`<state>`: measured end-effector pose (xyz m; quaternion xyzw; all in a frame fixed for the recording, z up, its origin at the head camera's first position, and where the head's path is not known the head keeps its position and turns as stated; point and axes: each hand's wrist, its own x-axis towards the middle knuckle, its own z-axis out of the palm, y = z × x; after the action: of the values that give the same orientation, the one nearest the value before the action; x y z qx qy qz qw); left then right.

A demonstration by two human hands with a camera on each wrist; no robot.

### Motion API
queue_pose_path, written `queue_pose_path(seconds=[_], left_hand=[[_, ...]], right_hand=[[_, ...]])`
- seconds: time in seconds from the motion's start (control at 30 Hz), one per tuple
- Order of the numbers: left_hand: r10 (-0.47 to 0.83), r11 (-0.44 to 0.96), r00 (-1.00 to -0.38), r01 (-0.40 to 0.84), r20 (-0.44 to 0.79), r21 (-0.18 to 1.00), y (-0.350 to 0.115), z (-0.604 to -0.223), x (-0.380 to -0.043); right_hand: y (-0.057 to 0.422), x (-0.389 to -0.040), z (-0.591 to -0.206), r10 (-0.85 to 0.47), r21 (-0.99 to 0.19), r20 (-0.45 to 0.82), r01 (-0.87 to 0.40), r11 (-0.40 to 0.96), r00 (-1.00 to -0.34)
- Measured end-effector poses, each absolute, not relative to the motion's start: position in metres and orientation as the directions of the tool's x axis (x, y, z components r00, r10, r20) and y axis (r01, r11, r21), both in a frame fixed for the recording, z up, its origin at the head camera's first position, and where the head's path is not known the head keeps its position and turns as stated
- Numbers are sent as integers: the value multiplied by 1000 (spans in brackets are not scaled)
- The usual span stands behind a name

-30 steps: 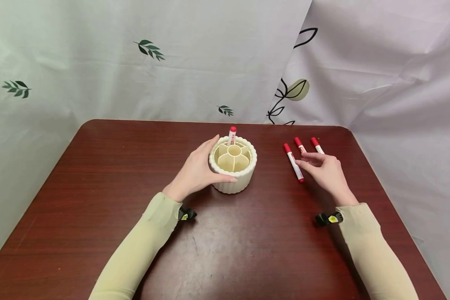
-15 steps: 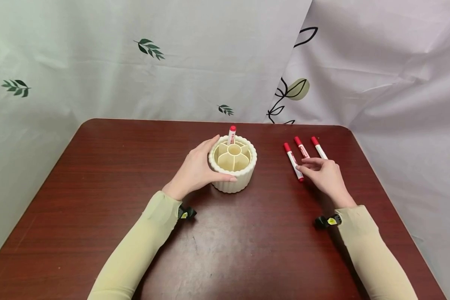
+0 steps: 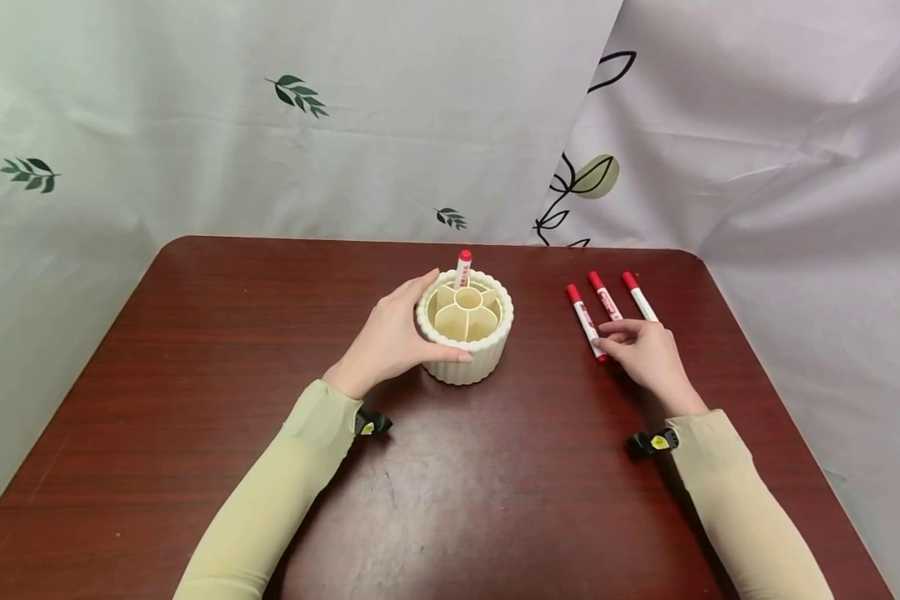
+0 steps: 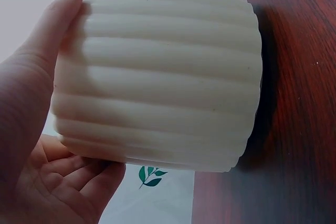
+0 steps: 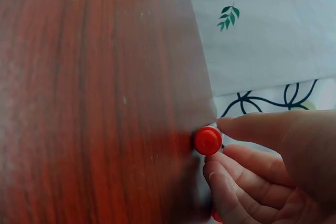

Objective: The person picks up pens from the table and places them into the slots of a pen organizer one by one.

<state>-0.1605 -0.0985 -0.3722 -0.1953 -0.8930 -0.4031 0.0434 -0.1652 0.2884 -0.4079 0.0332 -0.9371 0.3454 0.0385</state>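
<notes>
A cream ribbed pen holder [image 3: 468, 367] with several compartments stands upright on the table. My left hand [image 3: 386, 333] grips its left side, thumb across the front and fingers behind; the left wrist view shows the pen holder's fluted wall [image 4: 157, 77] filling the hand's span. One red-capped marker [image 3: 462, 271] stands in a rear compartment. At the right, my right hand [image 3: 648, 354] pinches the lower part of the leftmost white marker [image 3: 581, 310], which lies on the table. Its red end [image 5: 208, 141] shows between thumb and fingers in the right wrist view.
Two more red-capped markers, a middle one [image 3: 604, 293] and a right one [image 3: 637, 293], lie just beyond the right hand. The dark red wooden table [image 3: 495, 500] ends at a pale curtain [image 3: 390, 125] with leaf prints. Each wrist wears a black strap.
The right hand has shifted slightly down and closed its thumb and fingers on the leftmost marker's lower part. The left hand and pen holder stay in place.
</notes>
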Motion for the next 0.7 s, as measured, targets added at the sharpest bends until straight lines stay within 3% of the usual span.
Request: queue_pose_path(seconds=[0.37,0.7], left_hand=[[306,600,-922,381,238,703,-98,-373,-161],[308,596,-919,387,244,704,-98,-374,-162]], right_hand=[[285,-163,-405,-63,-621,46,-78,780,-997],[286,-165,-409,-49,-570,89,-91,817,-995]])
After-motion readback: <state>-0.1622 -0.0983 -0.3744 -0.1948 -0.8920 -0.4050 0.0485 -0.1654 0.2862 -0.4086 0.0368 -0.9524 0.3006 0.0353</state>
